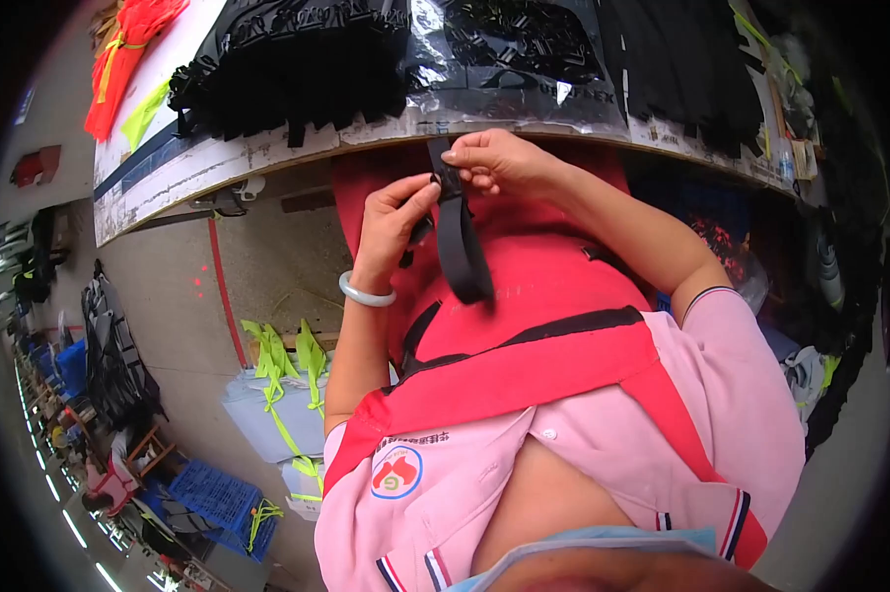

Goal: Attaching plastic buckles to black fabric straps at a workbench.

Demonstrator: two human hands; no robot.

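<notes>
A black webbing strap (pixel 459 247) hangs in a loop before my red apron, just off the table's near edge. At its upper part sits a small dark buckle (pixel 448 182). My left hand (pixel 395 219) pinches the buckle's side between thumb and forefinger, and a pale bangle circles that wrist. Slightly higher, my right hand (pixel 501 161) grips the strap just above the buckle with thumb and forefinger, its other fingers curled. Another dark piece (pixel 420 232) shows under my left hand; its kind is unclear.
Across the worktable (pixel 386 128) lie a heap of black straps (pixel 287 79), a clear bag of small black buckles (pixel 524 44) and more black straps (pixel 676 79). Orange fabric (pixel 129 59) is at far left. Grey bundles with yellow-green ties (pixel 277 405) and a blue crate (pixel 213 503) stand left.
</notes>
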